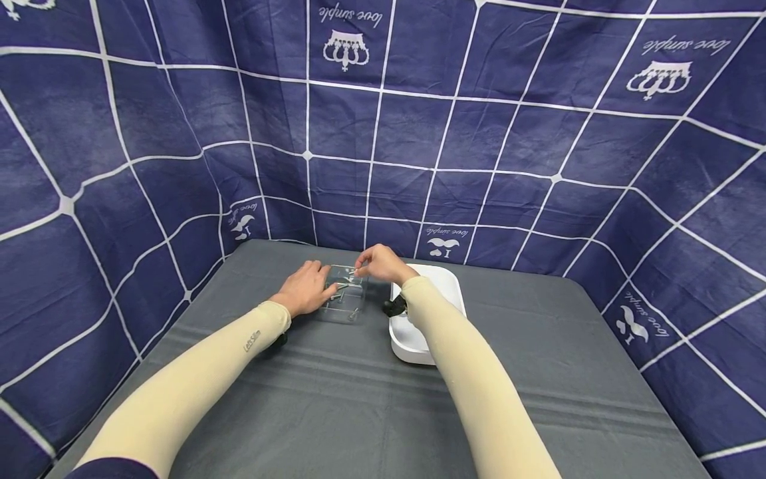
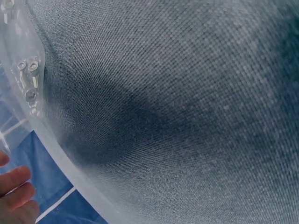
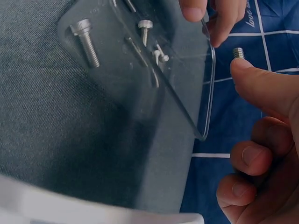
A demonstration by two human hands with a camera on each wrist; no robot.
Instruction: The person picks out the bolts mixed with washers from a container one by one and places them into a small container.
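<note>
A clear plastic box stands on the grey cloth, divided into compartments with several metal screws in it. My left hand holds the box by its left side; in the right wrist view its fingertips lie at the far rim. Just above the far right end of the box is my right hand. Between thumb and index finger it pinches a small screw, whose threaded end sticks out. A larger socket-head screw lies in a near compartment. More screws show through the clear wall in the left wrist view.
A white tray stands right of the clear box, partly under my right forearm. Grey cloth covers the table. Blue curtain with white lines rises behind and at both sides.
</note>
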